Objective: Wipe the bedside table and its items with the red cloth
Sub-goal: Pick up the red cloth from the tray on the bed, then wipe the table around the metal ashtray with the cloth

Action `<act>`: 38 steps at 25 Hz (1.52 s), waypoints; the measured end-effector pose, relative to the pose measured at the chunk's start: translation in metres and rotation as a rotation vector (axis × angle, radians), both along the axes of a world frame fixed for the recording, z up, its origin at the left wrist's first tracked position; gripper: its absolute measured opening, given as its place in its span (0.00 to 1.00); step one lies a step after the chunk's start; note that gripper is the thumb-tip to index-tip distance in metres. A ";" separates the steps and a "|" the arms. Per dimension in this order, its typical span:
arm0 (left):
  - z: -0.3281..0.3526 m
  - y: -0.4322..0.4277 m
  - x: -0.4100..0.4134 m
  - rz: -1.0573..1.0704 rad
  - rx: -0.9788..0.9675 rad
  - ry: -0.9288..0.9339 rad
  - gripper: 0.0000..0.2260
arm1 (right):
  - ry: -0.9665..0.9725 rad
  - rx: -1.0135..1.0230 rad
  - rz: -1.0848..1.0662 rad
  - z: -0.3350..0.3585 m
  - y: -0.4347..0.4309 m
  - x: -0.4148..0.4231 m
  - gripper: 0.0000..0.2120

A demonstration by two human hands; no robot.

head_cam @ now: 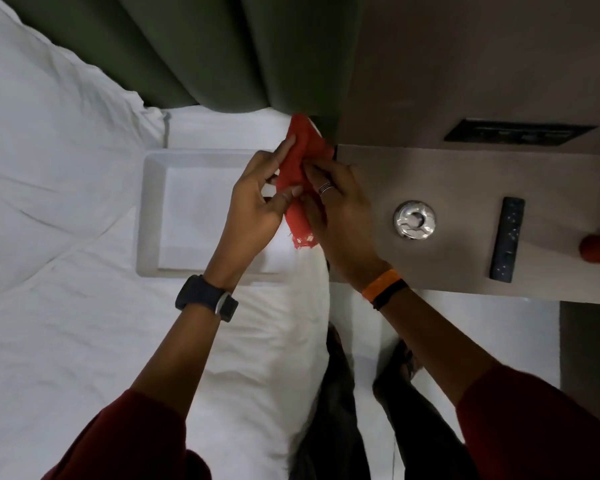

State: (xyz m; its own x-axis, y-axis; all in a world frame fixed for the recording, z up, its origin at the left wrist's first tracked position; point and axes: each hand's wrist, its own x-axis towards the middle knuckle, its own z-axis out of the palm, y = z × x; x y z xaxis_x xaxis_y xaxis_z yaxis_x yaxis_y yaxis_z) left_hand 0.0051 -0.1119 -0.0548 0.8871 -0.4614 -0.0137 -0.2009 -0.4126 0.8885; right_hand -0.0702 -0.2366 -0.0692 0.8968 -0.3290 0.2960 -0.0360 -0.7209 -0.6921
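I see both hands, left hand (253, 199) and right hand (340, 209), clamped on the red cloth (297, 178). They hover just left of the tabletop (447, 174). Ashtray (414, 220) and remote (508, 239) sit on it.

A bedroom, likely in a hotel: a bed (84, 323) made up in white linen with a plump pillow (42, 140) against a green padded headboard (205, 46), a bedside counter (465, 174) with a remote control (507, 239) and a wall switch panel (518, 132) above it.

i see a white bed (66, 341) left, green padded headboard (205, 53) above, taupe wall panel (482, 64) with dark switch plate (518, 133), white floor (482, 334).
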 end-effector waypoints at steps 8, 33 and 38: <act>-0.103 -0.180 -0.090 -0.245 0.010 0.356 0.24 | 0.341 0.608 -0.392 -0.070 -0.156 -0.098 0.11; -0.311 -0.236 -0.076 -0.377 0.276 -0.133 0.34 | 0.406 -0.048 -0.080 -0.308 -0.198 -0.167 0.25; -0.320 -0.236 -0.079 -0.385 0.237 -0.189 0.26 | 0.391 -0.087 -0.124 -0.312 -0.227 -0.106 0.25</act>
